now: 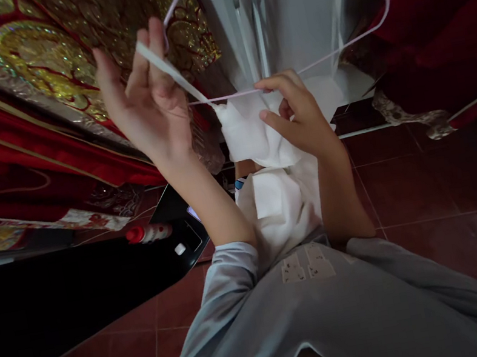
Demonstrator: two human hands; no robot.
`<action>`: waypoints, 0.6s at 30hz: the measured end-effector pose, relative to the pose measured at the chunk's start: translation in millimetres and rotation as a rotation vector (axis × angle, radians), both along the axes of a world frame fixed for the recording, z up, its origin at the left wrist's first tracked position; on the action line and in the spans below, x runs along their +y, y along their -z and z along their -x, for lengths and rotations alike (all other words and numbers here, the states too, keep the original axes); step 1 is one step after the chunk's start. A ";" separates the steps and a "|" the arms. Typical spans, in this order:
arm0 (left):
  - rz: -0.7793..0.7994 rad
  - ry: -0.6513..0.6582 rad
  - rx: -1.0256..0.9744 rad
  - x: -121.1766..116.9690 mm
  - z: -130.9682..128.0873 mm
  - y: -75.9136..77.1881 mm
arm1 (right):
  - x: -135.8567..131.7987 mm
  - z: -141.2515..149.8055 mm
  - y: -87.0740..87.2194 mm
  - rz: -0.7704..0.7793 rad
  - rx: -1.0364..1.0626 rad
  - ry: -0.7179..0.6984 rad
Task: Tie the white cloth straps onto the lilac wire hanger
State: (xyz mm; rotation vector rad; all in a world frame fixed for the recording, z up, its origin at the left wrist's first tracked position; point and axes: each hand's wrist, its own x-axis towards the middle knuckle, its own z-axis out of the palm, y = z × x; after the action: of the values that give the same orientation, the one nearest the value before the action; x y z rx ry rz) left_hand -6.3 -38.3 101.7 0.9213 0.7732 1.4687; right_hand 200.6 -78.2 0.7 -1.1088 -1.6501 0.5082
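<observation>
My left hand (145, 96) is raised palm up, thumb apart from the fingers. A narrow white strap (177, 75) is caught on its fingers and stretches down to a white garment (245, 128). The pale pink wire clothes hanger (344, 44) passes by the left fingertips and spans to the right. My right hand (294, 104) is curled at the hanger's lower bar, index finger on the wire and thumb against the white cloth. The garment hangs below the bar in folds, its lower part lying near my lap. My right forearm partly hides it.
Red and gold sequined clothes (44, 46) hang at the left, dark red cloth (433, 2) at the right. Pale cabinet doors (291, 3) stand ahead. A black table (79, 299) at the left bears a red-capped bottle (151, 232) and a small white case (179, 249). The floor (407, 192) has red tiles.
</observation>
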 end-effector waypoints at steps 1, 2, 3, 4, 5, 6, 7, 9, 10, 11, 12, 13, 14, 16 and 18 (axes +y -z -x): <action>-0.016 -0.060 -0.029 -0.6 5.8 8.4 | 0.4 -0.6 0.2 -0.004 0.001 0.004; -0.053 -0.135 -0.054 -1.4 11.6 19.7 | 0.6 -1.8 0.2 -0.010 0.004 0.009; -0.089 -0.220 -0.072 -2.0 16.9 33.0 | 0.7 -3.4 0.1 -0.015 0.008 0.014; -0.107 -0.309 -0.080 -2.2 21.2 47.1 | 0.7 -5.1 -0.1 -0.016 0.010 0.022; -0.110 -0.376 -0.083 -2.2 23.8 60.7 | 0.6 -6.8 -0.3 -0.013 0.011 0.028; -0.083 -0.406 -0.075 -2.0 24.2 72.8 | 0.5 -8.0 -0.5 -0.006 0.009 0.031; -0.053 -0.414 -0.061 -1.8 22.1 82.6 | 0.4 -8.5 -0.6 0.004 0.007 0.029; -0.020 -0.343 -0.011 -2.7 10.2 93.7 | 0.1 -7.2 -0.9 0.024 0.007 0.014; -0.023 -0.278 0.022 -4.0 1.2 95.3 | 0.0 -5.3 -1.4 0.033 0.006 -0.002; -0.050 -0.219 0.064 -5.9 -8.9 94.9 | -0.3 -2.9 -2.4 0.038 0.005 -0.018; -0.086 -0.171 0.107 -8.2 -19.3 93.3 | -0.8 -0.1 -3.8 0.037 0.006 -0.030; -0.122 -0.124 0.134 -10.4 -29.1 91.0 | -1.4 2.6 -5.5 0.028 0.004 -0.043; -0.154 -0.124 0.138 -12.3 -37.5 88.9 | -2.0 5.1 -7.2 0.013 0.001 -0.056; -0.192 -0.141 0.141 -14.1 -48.4 86.7 | -2.9 7.6 -9.2 -0.027 0.011 -0.082; -0.242 -0.140 0.122 -13.3 -51.5 87.6 | -1.8 5.0 -6.9 -0.087 0.078 -0.077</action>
State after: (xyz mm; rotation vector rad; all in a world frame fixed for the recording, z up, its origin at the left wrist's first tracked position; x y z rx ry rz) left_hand 45.3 -51.6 14.1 1.1678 0.7716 1.6662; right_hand 195.6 -80.0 7.6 -0.9533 -1.6363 0.5180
